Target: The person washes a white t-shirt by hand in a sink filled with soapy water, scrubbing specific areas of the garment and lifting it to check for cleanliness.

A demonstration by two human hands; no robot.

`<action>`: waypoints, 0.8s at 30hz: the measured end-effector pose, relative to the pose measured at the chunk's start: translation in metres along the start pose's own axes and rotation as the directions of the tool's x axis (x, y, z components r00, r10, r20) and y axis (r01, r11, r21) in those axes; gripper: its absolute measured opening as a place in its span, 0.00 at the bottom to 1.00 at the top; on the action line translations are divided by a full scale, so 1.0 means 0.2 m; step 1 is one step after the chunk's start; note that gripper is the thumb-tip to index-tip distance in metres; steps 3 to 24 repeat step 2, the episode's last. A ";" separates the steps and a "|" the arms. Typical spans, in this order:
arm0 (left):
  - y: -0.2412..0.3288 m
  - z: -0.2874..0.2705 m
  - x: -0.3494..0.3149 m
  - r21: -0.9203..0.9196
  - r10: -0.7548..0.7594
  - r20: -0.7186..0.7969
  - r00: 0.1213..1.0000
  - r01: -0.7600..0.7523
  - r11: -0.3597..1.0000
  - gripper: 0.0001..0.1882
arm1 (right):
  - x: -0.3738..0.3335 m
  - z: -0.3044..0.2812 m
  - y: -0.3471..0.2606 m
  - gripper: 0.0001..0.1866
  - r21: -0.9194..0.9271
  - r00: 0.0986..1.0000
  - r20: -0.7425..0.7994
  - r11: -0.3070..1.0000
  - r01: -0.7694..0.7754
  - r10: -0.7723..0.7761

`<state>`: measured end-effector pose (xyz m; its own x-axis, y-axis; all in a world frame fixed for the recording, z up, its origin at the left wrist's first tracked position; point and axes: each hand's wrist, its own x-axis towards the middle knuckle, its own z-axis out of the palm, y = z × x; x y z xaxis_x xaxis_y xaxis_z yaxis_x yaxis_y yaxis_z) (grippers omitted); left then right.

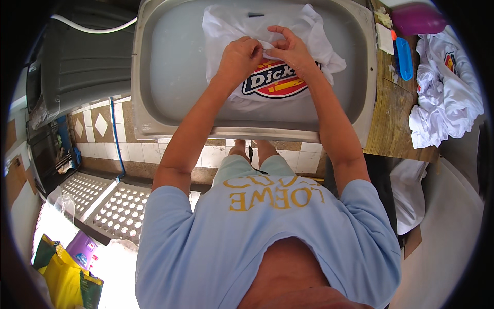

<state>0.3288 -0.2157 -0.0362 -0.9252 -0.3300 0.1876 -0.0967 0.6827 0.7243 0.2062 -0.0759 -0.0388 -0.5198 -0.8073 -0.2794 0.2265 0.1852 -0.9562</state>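
Note:
A white shirt [226, 28] with a red, yellow and dark-blue printed emblem lies spread in the cloudy water of a metal sink [139, 98]. My left hand [240, 57] is closed, its fingertips pinching a fold of the cloth just above the emblem. Beside it, my right hand [296, 51] grips the same fold between thumb and fingers, with its index finger arched away. The two sets of fingertips nearly meet. A small dark strip [255, 15] shows near the shirt's far edge.
Right of the sink, a wooden board [391, 121] carries a blue brush [404, 59], a white block [384, 38] and another crumpled white shirt [447, 92]. A purple basin [419, 19] stands behind. Lower left are perforated grates [121, 208] and a yellow-green bag [64, 275].

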 end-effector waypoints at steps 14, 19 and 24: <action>0.01 0.00 0.00 0.094 0.002 0.003 1.000 -0.002 0.996 0.08 | 0.01 0.00 0.01 0.32 -0.011 1.000 -0.002 1.000 -0.002 0.002; 0.01 0.00 0.00 0.094 0.002 0.003 1.000 -0.002 0.996 0.08 | 0.01 0.00 0.01 0.32 -0.011 1.000 -0.002 1.000 -0.002 0.002; 0.01 0.00 0.00 0.094 0.002 0.003 1.000 -0.002 0.996 0.08 | 0.01 0.00 0.01 0.32 -0.011 1.000 -0.002 1.000 -0.002 0.002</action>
